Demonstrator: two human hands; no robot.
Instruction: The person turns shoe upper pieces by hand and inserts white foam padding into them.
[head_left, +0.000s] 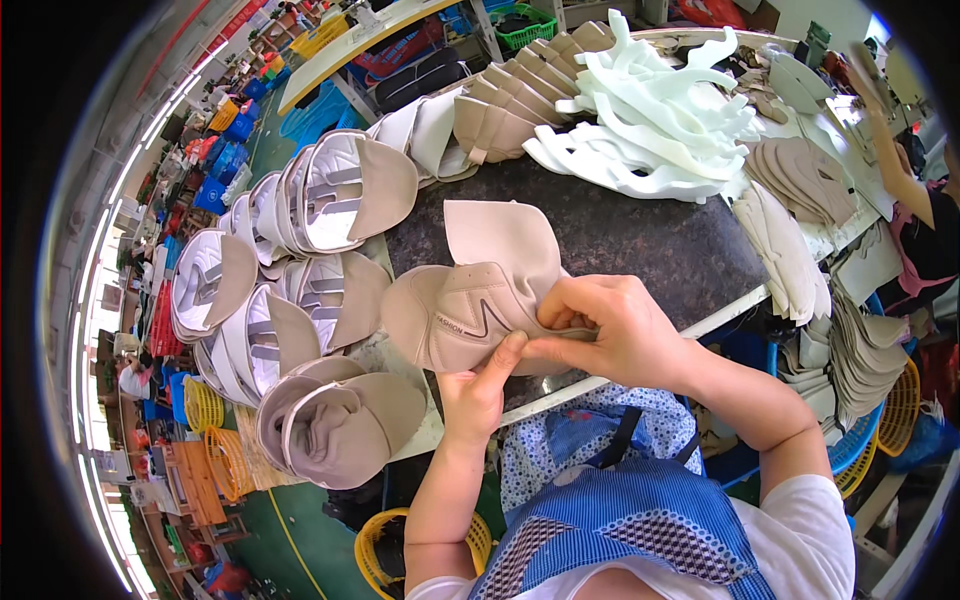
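I have the left fingers (503,354) pinching the beige cap (455,315) above the counter's (640,245) edge, the right fingers (572,298) closed on its rim, contact partly hidden. Its flap (497,232) looks loose, so probably unfinished; the stacked caps (385,195) seem further along.

green floor (311,520), strip lights (151,130)

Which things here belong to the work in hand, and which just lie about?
Likely part of the work:
beige cap held by left hand and right hand
stacked caps on the left
white curved pieces beyond

Likely just lying about:
green basket at the top
orange basket, far left
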